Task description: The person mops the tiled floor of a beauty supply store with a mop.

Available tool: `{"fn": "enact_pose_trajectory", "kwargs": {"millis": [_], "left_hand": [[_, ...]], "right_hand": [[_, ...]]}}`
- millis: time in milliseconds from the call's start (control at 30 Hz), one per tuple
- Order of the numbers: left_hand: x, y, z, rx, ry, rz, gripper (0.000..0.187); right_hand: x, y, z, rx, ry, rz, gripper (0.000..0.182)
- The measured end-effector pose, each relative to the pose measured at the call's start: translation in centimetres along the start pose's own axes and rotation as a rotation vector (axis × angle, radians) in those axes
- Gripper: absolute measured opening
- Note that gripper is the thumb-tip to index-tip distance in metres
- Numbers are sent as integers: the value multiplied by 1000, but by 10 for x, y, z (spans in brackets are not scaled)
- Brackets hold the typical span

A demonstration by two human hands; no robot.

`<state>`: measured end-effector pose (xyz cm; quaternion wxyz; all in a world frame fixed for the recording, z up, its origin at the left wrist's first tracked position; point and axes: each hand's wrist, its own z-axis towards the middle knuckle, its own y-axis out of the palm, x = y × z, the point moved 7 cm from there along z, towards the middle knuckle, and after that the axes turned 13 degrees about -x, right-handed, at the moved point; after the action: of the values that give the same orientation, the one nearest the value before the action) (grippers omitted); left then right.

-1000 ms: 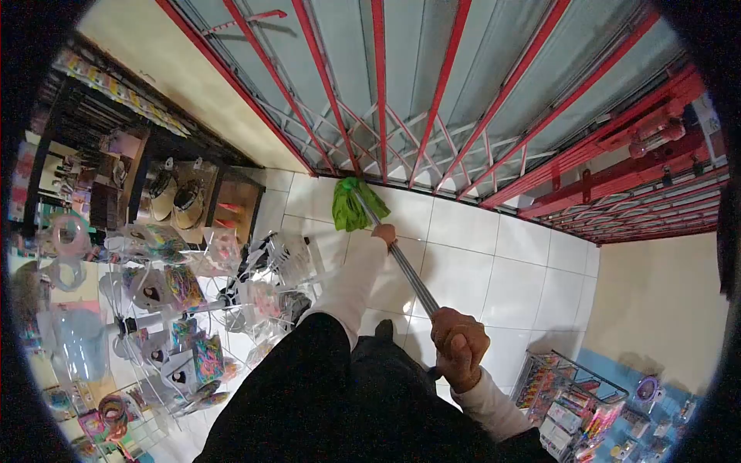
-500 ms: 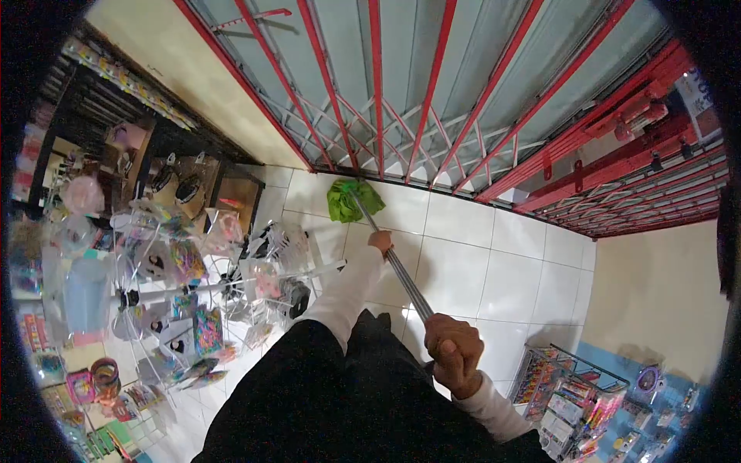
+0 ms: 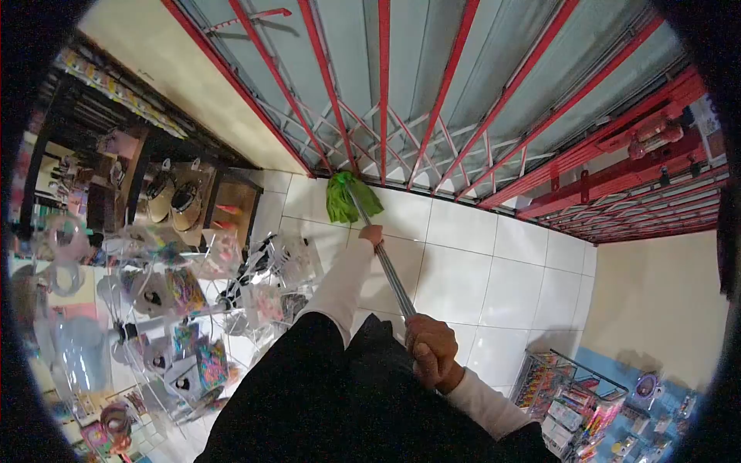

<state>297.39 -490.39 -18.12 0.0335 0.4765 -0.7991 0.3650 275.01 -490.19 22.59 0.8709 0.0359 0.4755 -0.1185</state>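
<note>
A mop with a silver metal handle (image 3: 395, 282) slants from near my body to the foot of the folding gate. Its green cloth mop head (image 3: 349, 202) lies spread on the white tiled floor (image 3: 455, 266), close against the gate's bottom rail. Low on the handle, not far from the mop head, my left hand (image 3: 371, 235) is closed round the shaft. My right hand (image 3: 432, 349) grips the upper end in a fist, thumb on top. White sleeves under dark clothing cover both forearms.
A red folding gate (image 3: 384, 92) spans the far side. On the left stand display racks with packaged small goods (image 3: 202, 363) and a wooden shelf holding shoes (image 3: 185, 202). A wire basket rack (image 3: 567, 393) with colourful packets stands at lower right, beside a cream wall (image 3: 656, 301).
My right hand has shifted left and slightly down with the handle's upper end. My left hand has moved slightly left. The mop head stays at nearly the same spot by the gate.
</note>
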Motion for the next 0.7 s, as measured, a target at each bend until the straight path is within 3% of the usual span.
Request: {"fn": "enact_pose_trajectory", "kwargs": {"millis": [100,267,367,400,433,467,500,633,700], "left_hand": [[2,7,28,19,55,169,22],[25,32,41,282,345,413,27],[25,61,24,400,685,90,26],[23,62,12,345,809,-220,21],[21,56,8,339,848,-321,18],[19,48,3,333,889,-422,16],[20,39,-3,382,850,-314,15],[20,21,-16,537,671,91,18],[27,17,2,288,420,307,19]], "right_hand": [[8,-21,1,191,50,59,33],[-21,-36,25,119,151,71,35],[-48,-36,37,96,191,120,35],[-54,-36,38,92,195,133,34],[-57,-36,40,89,199,145,34],[-56,-32,43,135,233,79,46],[-50,-28,39,83,124,77,33],[-39,-30,44,114,112,51,37],[-32,-31,50,169,121,55,45]]}}
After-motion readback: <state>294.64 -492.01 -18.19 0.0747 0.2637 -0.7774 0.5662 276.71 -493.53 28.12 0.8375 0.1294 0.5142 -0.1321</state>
